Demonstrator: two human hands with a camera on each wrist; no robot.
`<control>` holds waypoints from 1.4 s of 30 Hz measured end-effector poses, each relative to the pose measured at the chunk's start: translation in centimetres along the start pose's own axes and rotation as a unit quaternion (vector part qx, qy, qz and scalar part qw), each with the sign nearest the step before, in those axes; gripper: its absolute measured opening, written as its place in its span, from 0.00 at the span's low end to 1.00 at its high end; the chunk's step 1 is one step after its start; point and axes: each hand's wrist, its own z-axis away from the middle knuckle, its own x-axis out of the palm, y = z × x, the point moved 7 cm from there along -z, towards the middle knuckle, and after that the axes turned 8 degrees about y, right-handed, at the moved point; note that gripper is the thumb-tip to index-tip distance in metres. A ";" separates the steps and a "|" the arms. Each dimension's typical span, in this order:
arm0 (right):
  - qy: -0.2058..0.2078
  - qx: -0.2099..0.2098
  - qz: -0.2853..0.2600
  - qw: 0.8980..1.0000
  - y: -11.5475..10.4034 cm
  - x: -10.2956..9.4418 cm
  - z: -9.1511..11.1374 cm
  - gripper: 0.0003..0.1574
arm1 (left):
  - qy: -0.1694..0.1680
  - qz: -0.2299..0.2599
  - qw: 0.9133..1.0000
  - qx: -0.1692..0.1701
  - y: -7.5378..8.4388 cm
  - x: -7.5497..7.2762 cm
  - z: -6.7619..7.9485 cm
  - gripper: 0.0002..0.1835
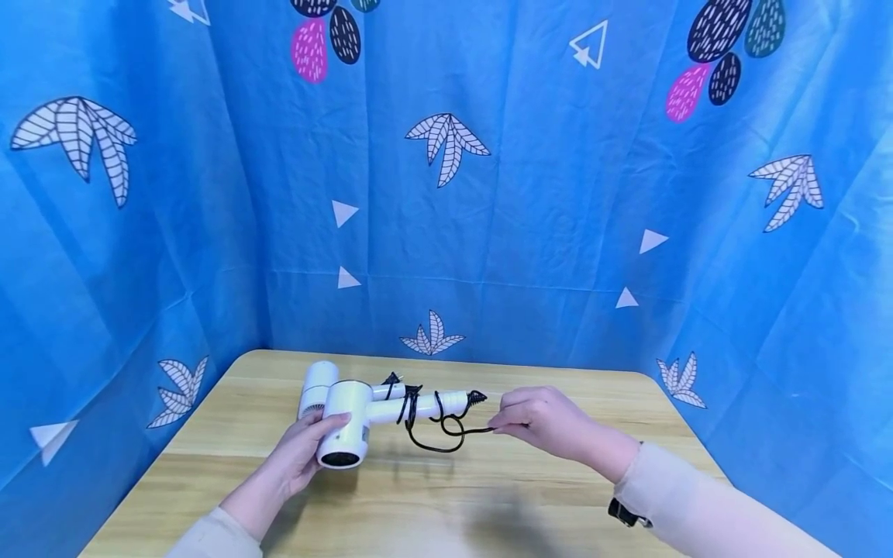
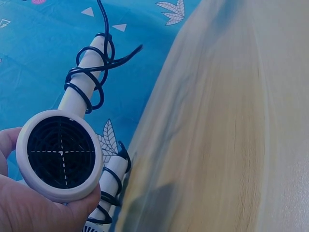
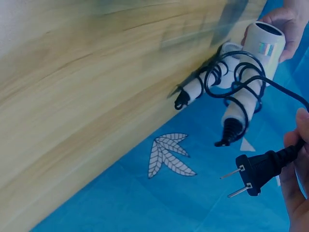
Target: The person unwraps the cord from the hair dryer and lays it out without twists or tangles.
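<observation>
My left hand (image 1: 300, 456) grips a white hair dryer (image 1: 347, 407) by its barrel, with the handle pointing right. In the left wrist view the dark round grille (image 2: 72, 166) at the barrel's end faces the camera. A black cord (image 3: 285, 90) is wound loosely around the handle and stretches across to my right hand (image 1: 540, 422). The right fingers pinch that cord just behind its two-pin plug (image 3: 260, 171), which shows in the right wrist view. Behind the held dryer lies a second white hair dryer (image 1: 322, 376) on the table, its own cord wrapped around its handle.
The light wooden table (image 1: 418, 511) has rounded back corners. A blue patterned cloth (image 1: 544, 232) hangs behind it and along both sides. The second dryer's plug (image 1: 392, 379) lies by its handle, toward the table's back edge.
</observation>
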 end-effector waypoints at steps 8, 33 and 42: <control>0.007 -0.017 -0.002 1.000 -0.4 -1.0 -1.3 0.14 | 0.005 -0.002 1.000 -0.004 -0.2 -0.4 -0.1 0.34; 0.108 -0.004 0.015 0.994 0.9 -7.2 -3.6 0.21 | 0.002 -0.005 1.000 -0.013 -0.4 -0.7 0.1 0.35; 0.138 0.010 0.031 0.990 1.8 -8.4 -3.3 0.08 | -0.004 -0.007 1.000 -0.012 -0.5 -0.7 0.4 0.34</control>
